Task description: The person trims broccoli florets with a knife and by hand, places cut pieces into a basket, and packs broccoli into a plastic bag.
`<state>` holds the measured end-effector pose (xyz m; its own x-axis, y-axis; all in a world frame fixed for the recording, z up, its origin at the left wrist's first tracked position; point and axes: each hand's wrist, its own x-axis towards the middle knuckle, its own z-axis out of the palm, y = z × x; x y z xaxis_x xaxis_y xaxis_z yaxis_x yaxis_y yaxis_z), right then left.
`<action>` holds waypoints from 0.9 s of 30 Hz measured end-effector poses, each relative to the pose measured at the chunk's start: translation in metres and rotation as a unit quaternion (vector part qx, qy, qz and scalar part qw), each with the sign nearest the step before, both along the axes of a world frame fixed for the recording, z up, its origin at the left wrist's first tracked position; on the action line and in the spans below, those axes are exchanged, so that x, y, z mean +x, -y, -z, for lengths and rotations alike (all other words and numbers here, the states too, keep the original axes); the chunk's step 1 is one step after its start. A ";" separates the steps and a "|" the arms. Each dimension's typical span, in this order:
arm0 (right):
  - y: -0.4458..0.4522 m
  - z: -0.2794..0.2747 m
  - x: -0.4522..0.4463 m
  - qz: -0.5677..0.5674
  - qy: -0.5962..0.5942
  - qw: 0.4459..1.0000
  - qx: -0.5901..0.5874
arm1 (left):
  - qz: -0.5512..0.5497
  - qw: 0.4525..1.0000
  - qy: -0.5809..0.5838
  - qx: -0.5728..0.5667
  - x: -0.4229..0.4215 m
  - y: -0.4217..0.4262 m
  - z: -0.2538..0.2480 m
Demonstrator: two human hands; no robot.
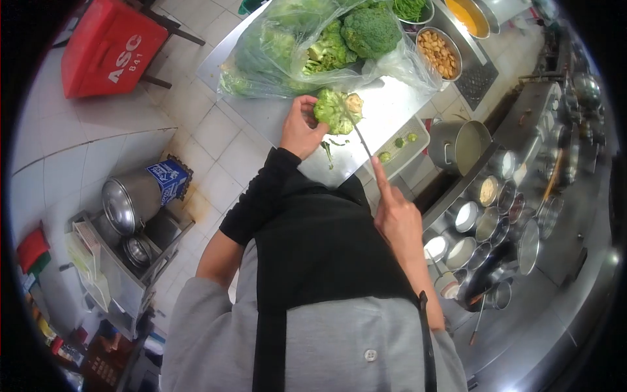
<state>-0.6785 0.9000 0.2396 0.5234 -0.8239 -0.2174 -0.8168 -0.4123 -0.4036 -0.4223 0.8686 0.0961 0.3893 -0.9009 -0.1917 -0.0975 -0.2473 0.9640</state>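
Observation:
My left hand point(303, 127) is closed on the side of a broccoli head point(331, 112), whose pale cut stem points to the right. In my right hand point(397, 212) is a knife point(364, 144), the index finger stretched along it and the handle hidden by the hand. Its thin blade meets the broccoli beside the stem. Green trimmings point(328, 154) lie on the metal table point(258, 121) below the broccoli. Just beyond my hands, a clear plastic bag point(264, 62) holds more broccoli point(371, 31).
Right of the table, a shallow tray point(421, 140) holds a few small florets point(399, 142). Bowls with diced brown food point(436, 55) and chopped greens point(409, 8) stand at the upper right. A large pot point(444, 145) and a counter of metal containers point(486, 222) line the right side.

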 end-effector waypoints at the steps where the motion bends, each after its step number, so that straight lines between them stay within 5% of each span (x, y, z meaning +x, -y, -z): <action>1: -0.001 -0.004 -0.002 0.011 0.044 0.999 -0.019 | -0.002 0.998 -0.062 -0.002 0.004 -0.002 0.005; 3: 0.002 -0.008 -0.006 0.036 0.049 0.998 -0.005 | -0.008 0.983 -0.184 -0.011 0.018 0.000 0.006; 6: 0.003 -0.008 -0.021 0.097 0.079 0.992 -0.005 | -0.008 0.992 -0.128 -0.018 0.026 -0.008 -0.016; 11: -0.004 -0.013 -0.050 0.270 0.161 0.947 -0.064 | 0.259 0.938 -0.211 0.095 -0.034 -0.015 -0.092; 13: 0.001 -0.018 -0.058 0.312 0.164 0.933 -0.075 | 0.423 0.894 -0.089 0.116 -0.080 -0.003 -0.058; 15: 0.012 -0.014 -0.066 0.286 0.160 0.936 -0.130 | 0.468 0.876 0.039 0.110 -0.132 0.013 -0.031; 18: 0.014 -0.024 -0.074 0.297 0.121 0.940 -0.117 | 0.446 0.870 0.135 0.160 -0.206 0.039 0.055; 20: 0.012 -0.027 -0.077 0.312 0.092 0.941 -0.091 | 0.424 0.854 0.204 0.221 -0.220 0.054 0.036; 22: 0.004 -0.014 -0.086 0.303 0.113 0.938 -0.123 | 0.395 0.873 0.269 0.101 -0.221 0.031 0.010; 25: -0.014 -0.008 -0.083 0.399 0.191 0.895 -0.061 | 0.493 0.862 0.109 -0.050 -0.158 0.030 -0.066; 27: -0.027 0.008 -0.088 0.447 0.259 0.856 -0.008 | 0.394 0.903 0.080 -0.150 -0.109 0.022 -0.094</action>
